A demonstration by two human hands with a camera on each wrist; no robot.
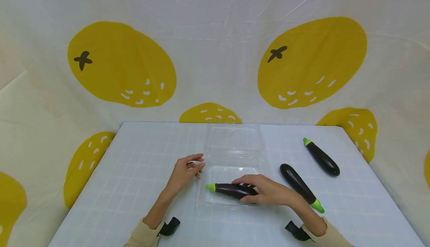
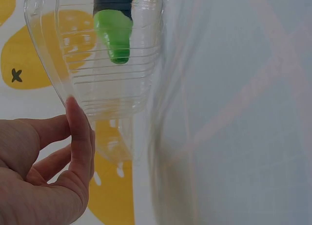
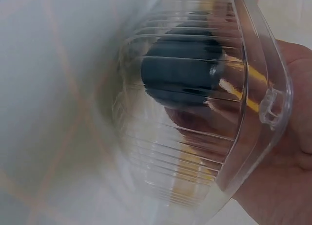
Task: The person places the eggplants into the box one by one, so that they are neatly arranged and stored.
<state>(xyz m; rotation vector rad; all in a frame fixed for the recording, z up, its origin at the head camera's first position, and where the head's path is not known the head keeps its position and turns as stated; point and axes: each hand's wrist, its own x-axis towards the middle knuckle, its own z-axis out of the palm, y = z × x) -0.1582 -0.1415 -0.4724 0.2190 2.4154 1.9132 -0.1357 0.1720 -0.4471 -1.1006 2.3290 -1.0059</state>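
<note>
My right hand [image 1: 265, 191] grips the thick end of a dark purple eggplant [image 1: 231, 190] with a green stem. The eggplant lies sideways over the base of a clear plastic clamshell container [image 1: 231, 204], its stem toward the left. Through the container's wall, the right wrist view shows the eggplant's rounded end [image 3: 180, 69] with fingers around it. At the container's left side is my left hand [image 1: 184, 172], fingers loosely bent and fingertips at the rim. In the left wrist view, a fingertip [image 2: 72, 105] meets the clear rim. The container's lid [image 1: 233, 137] stands open at the back.
Two more eggplants lie to the right: one [image 1: 297, 181] beside my right forearm, another [image 1: 322, 159] farther back. A pale checked cloth [image 1: 144, 153] covers the table. Behind it hangs a white curtain [image 1: 215, 53] with yellow fruit prints.
</note>
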